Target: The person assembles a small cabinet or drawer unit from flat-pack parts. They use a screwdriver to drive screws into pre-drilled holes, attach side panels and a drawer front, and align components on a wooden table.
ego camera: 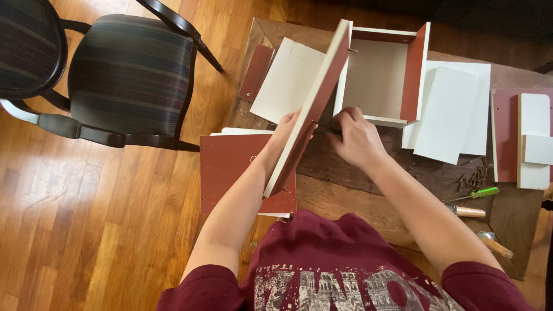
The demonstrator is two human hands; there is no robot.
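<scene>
Panel (314, 103) beside drawer box (380, 80) (screws (473, 177) nearby)

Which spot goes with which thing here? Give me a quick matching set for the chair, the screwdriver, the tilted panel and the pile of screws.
Things:
1. chair
2. screwdriver
3. tilted panel
4. pile of screws

Places:
A. held on edge between the left hand and right hand
B. on the wooden floor, far left
C. right side of the table, green handle
D. just above the green handle

Pairs: 1-B, 2-C, 3-A, 4-D
</scene>
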